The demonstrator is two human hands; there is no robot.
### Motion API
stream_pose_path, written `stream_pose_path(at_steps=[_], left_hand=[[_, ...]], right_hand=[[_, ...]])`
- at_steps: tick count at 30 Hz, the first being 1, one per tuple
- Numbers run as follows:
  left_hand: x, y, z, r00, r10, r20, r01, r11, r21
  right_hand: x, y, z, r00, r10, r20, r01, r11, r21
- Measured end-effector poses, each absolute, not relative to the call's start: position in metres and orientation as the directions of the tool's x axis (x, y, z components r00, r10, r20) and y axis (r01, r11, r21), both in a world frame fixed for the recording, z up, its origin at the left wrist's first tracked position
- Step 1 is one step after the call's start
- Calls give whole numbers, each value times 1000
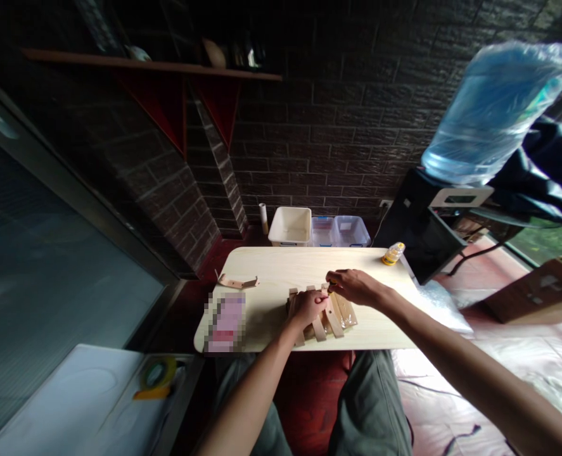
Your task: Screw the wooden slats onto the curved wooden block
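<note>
Near the front edge of the pale wooden table (pixel 271 263) lies a slatted wooden piece (pixel 336 320), with clear wrapping under or around part of it. My left hand (pixel 308 307) rests on its upper left part, fingers bent and pressed together around something I cannot make out. Just right of it, my right hand (pixel 351 285) is closed over the top of the slats, its fingertips around something small, partly yellow and dark. The two hands almost meet. A small wooden part with upturned ends (pixel 237 283) sits at the table's left.
A clear bottle with yellow parts (pixel 393 254) stands at the table's back right. The left side holds a blurred-out pink item (pixel 227 322). Behind the table are a cream bin (pixel 291 225) and clear bins (pixel 351 230). A water dispenser (pixel 416 221) stands right.
</note>
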State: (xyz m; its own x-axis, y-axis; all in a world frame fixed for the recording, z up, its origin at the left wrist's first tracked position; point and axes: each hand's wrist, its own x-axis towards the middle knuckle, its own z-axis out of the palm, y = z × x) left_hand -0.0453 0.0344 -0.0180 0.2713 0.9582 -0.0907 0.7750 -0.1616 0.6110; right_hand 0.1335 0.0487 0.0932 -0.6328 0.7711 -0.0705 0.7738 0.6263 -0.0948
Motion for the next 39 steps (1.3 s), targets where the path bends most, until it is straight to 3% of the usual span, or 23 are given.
stream_pose_path(at_steps=[10,14,24,39], left_hand=[[-46,38,-24,293,956,5,762,-236,603],[-46,37,-22,284,959,-22,779,-217,588],[-45,35,-19,258,966,-33,802,-195,564],[-47,41,-36,291,955,59,773,-271,574]], right_hand=[[126,52,89,-534,841,-90,846,533,-34],[126,52,85,-502,861,-88,865,500,-41],[133,48,89,-609,792,-47,790,600,-125],[123,52,69,-487,867,-105,873,485,-47]])
